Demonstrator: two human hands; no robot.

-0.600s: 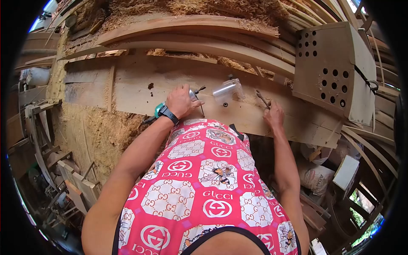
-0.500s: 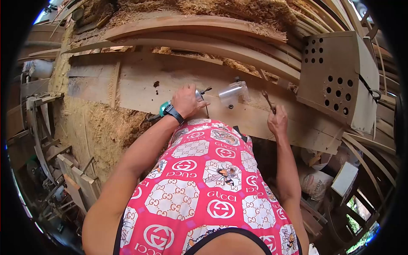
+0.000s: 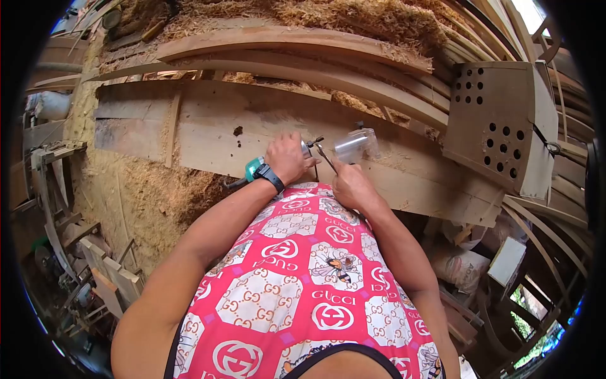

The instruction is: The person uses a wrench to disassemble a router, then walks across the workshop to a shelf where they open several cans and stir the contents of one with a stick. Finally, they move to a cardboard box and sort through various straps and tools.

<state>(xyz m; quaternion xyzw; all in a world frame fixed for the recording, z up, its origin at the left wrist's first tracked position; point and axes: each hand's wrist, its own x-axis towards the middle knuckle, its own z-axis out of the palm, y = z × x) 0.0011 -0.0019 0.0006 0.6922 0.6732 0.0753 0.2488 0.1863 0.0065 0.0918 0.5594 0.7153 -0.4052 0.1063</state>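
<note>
My left hand (image 3: 288,158), with a watch at the wrist, is wrapped round a teal-and-silver trim router (image 3: 254,167) lying on its side on a wide board (image 3: 416,177). The router's spindle end with a dark bit points right, past my fingers. A metal wrench (image 3: 324,155) is gripped in my right hand (image 3: 352,187), its head close to the spindle end. Just to the right, the router's clear plastic base (image 3: 355,145) lies on the board, off the motor body.
A box with round holes (image 3: 486,123) stands at the board's right end. Long planks (image 3: 297,66) and heaps of wood shavings (image 3: 353,19) lie beyond. Sawdust (image 3: 151,202) covers the ground at left. A dark knot (image 3: 238,131) marks the board.
My right hand has moved left with the wrench, from out over the right of the board to the router's spindle end. My left hand keeps its hold on the router.
</note>
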